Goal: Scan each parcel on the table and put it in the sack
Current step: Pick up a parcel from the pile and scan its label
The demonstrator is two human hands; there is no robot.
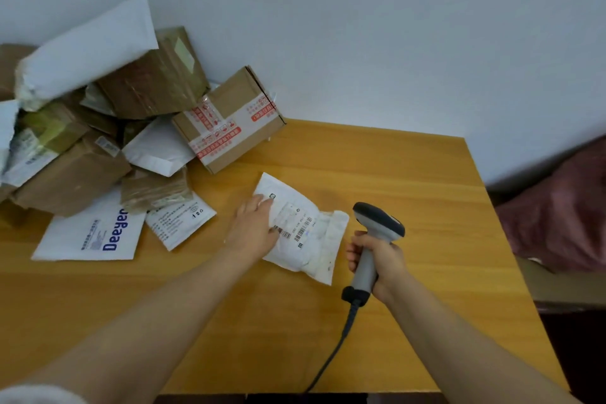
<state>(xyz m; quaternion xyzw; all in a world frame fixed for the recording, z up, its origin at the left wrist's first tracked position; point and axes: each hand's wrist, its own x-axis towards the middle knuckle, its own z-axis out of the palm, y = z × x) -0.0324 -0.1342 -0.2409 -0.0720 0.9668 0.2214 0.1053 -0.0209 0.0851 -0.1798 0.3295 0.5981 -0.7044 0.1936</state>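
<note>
A white padded parcel (pixel 308 233) with a barcode label lies flat in the middle of the wooden table (pixel 410 180). My left hand (pixel 254 226) rests on the parcel's left side, fingers laid flat over the label. My right hand (pixel 377 261) grips the handle of a grey barcode scanner (pixel 377 223), whose dark head is just right of the parcel and points toward it. The scanner's cable (pixel 331 348) runs down off the front edge of the table.
A heap of brown boxes and white mailers (pixel 98 115) fills the table's left and back. A red-taped carton (pixel 229 121) sits behind the parcel. A white "Deeyeo" mailer (pixel 91 233) lies flat at left. Dark red fabric (pixel 564 207) is at the right, beyond the table.
</note>
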